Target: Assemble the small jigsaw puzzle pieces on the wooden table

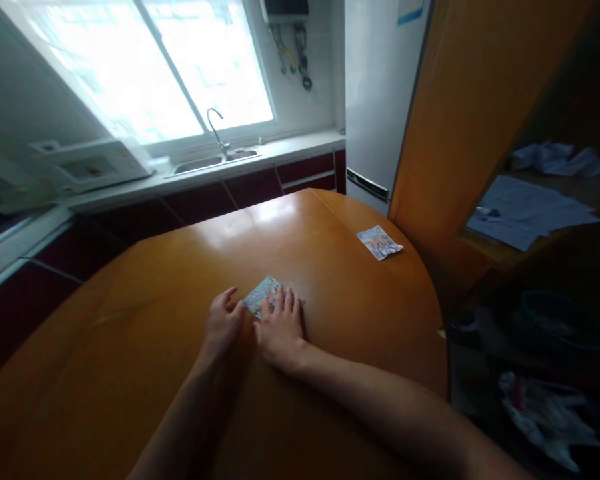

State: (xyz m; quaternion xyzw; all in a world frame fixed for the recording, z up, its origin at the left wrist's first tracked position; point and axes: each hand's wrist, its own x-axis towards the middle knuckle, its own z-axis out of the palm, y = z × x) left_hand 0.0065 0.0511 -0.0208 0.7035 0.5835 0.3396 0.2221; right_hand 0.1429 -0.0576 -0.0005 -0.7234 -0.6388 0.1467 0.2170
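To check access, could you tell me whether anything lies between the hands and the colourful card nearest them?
Nothing visible does. The right hand lies flat on the colourful card and the left hand touches its left edge. A second card lies apart, near the right rim of the table.

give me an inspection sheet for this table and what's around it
surface: orange wooden table, glossy
job's things: colourful card flat on the table, under the right fingers
clutter: second colourful card near the far right edge
grippers: right hand flat on the card, open; left hand at its left edge, grip unclear
cables: cords hanging on the wall beside the window
surroundings: sink, fridge, papers on a shelf at right
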